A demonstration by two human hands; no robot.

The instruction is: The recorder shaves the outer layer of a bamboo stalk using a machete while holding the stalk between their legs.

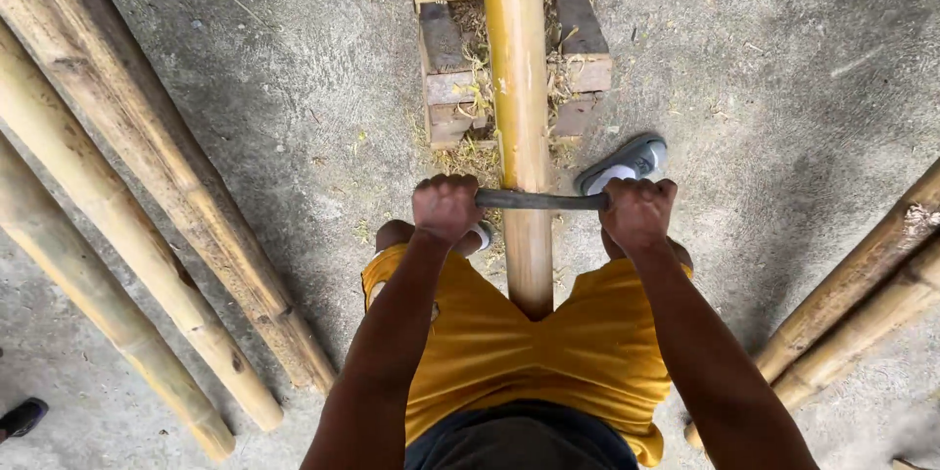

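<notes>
A long yellow bamboo pole (519, 88) runs from between my legs away from me and rests on a low wooden block stand (446, 73). A dark metal blade (540, 201) with a handle at each end lies crosswise on top of the pole. My left hand (446, 206) is closed around its left end and my right hand (638, 211) is closed around its right end. I wear yellow shorts and grey sandals (625, 164).
Several thick bamboo poles (147, 196) lie diagonally on the concrete floor at the left. Two more bamboo poles (862, 304) lie at the right. Shavings are scattered around the stand. A dark shoe (22, 418) of another person shows at the lower left edge.
</notes>
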